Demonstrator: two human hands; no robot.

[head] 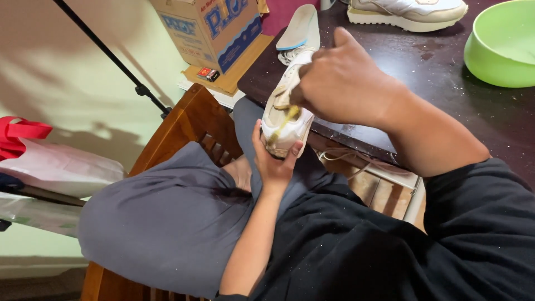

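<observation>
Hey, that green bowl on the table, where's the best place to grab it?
Take the green bowl by its near rim, coming from above: it sits upright with the mouth open, so fingers can hook over the edge. Its smooth, rounded wall offers little to pinch from the side.

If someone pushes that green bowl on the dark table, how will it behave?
The green bowl looks like thin plastic, so probably light and not fragile. On the smooth dark table it would likely slide rather than tip, given its wide shape.

Left hand (274,161) cupped palm-up, fingers curled, right hand (340,83) closed, seemingly pinching, forearm raised across
</observation>
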